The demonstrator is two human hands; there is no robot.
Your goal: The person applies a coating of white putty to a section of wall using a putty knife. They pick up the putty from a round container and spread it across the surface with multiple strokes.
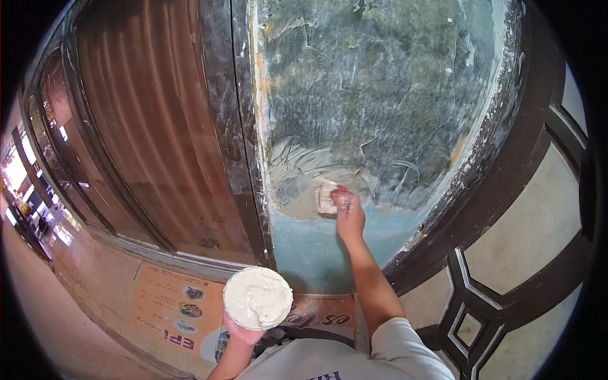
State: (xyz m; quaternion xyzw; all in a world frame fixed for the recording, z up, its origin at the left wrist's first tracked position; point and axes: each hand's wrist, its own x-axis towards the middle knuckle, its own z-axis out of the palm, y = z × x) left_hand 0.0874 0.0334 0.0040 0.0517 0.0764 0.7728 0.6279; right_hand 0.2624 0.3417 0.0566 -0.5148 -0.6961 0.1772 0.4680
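Note:
My left hand (239, 330) holds a round white tub (258, 297) of thick creamy paste from beneath, at the lower middle of the view. My right hand (347, 211) is closed on a small squarish, paste-coated spreader (326, 196) against the wall panel (386, 88); what exactly the tool is, I cannot make out. The panel is mottled dark grey-green above and pale blue below. Around the spreader lie smeared grey-beige strokes of paste (291, 164).
A brown door with glass panes (139, 120) stands to the left, beside a bright opening (22, 177). Dark framework with beige panels (506, 215) curves along the right. A printed orange banner (161, 297) covers the floor below.

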